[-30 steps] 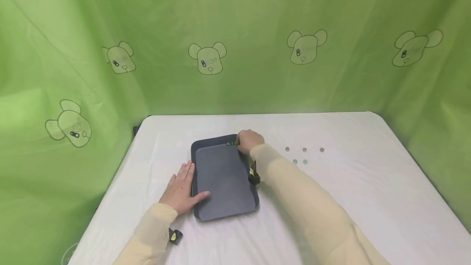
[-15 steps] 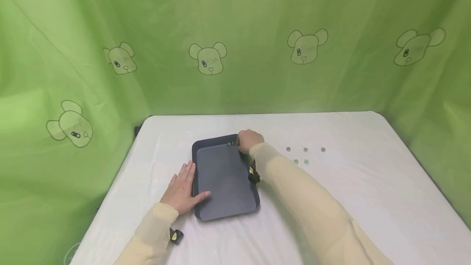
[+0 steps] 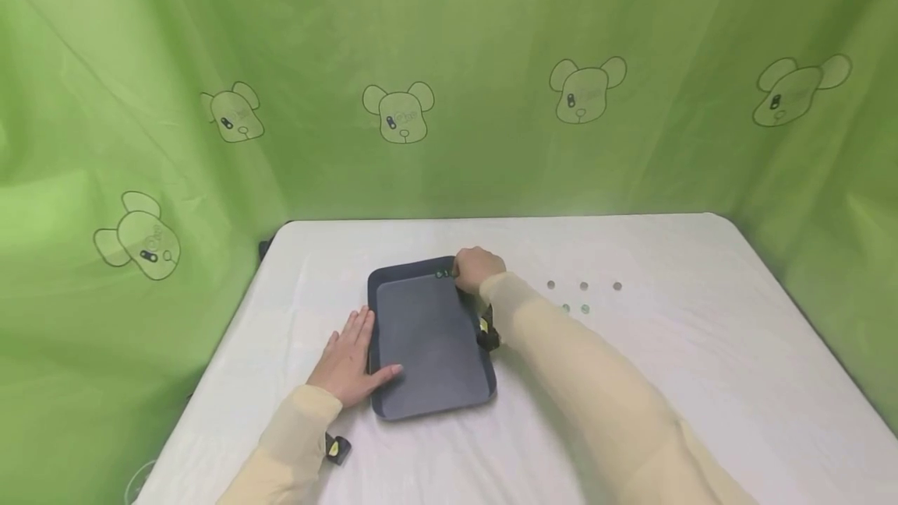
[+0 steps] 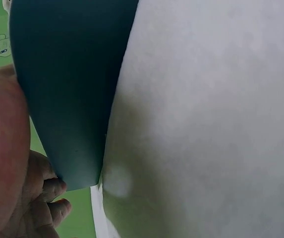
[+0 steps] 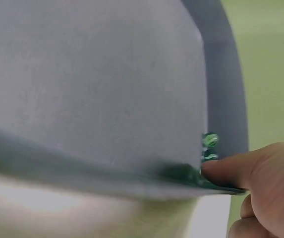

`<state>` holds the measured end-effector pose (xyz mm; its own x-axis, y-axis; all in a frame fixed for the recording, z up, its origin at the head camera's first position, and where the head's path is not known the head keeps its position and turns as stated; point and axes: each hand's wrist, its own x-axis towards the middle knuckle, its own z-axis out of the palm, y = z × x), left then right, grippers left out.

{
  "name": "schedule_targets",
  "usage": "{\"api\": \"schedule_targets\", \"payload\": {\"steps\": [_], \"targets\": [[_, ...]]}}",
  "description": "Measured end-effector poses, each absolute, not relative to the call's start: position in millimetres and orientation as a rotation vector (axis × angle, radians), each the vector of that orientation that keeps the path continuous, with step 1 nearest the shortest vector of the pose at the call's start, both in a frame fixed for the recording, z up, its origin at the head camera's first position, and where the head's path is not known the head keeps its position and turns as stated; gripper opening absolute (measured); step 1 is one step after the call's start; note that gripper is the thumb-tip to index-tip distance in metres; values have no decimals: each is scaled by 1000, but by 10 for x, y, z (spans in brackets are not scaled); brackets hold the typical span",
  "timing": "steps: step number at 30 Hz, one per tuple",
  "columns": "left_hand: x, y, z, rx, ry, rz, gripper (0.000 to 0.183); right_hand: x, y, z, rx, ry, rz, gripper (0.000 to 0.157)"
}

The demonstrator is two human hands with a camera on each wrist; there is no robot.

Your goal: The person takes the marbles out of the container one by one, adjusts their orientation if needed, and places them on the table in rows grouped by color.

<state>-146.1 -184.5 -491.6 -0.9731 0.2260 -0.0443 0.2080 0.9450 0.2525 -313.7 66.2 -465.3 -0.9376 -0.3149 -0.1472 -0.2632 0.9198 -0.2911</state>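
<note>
A dark grey rectangular tray [image 3: 435,349] lies on the white-covered table. My left hand [image 3: 345,361] rests along its left side, fingers straight against the wall and thumb reaching over the rim onto the floor. In the left wrist view, those fingertips [image 4: 57,187] touch the tray's outer wall [image 4: 75,99]. At the far right corner my right hand [image 3: 479,270] grips the rim, thumb [image 5: 226,169] inside and other fingers outside. Green glass marbles [image 5: 210,140] sit in that corner right beside the thumb, which partly hides them.
Right of the tray, three small greyish round pieces [image 3: 584,286] lie in a row on the table [image 3: 701,380]. Nearer, two green ones [image 3: 585,309] lie by the right sleeve [image 3: 561,349], which partly covers one. A green curtain [image 3: 491,170] hangs behind the table.
The whole scene shifts slightly to the right in the head view. Both hands keep their places on the tray, and the sleeve now overlaps one green piece more.
</note>
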Motion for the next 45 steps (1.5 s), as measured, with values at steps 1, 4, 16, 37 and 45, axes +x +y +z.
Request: {"api": "schedule_targets", "payload": {"steps": [1,4,16,37,45], "targets": [[-1463,-1843,-4914,337,3026,377,107,-3118,682,-4629,-450,2889,-424,22],[-1461,-1837,-4903,338,3026,374,107,-3064,769,-4554,-483,2875,-511,21],[-1476,-1841,-4930,340,3019,382,108,-2632,1707,-4375,-489,2889,-908,31],[-1452,-1876,-4983,355,3045,483,108,-2242,3205,-4751,-136,2996,-867,37],[-1446,-1842,-4970,354,3036,479,109,-2248,3244,-4883,-130,2972,-814,27]]}}
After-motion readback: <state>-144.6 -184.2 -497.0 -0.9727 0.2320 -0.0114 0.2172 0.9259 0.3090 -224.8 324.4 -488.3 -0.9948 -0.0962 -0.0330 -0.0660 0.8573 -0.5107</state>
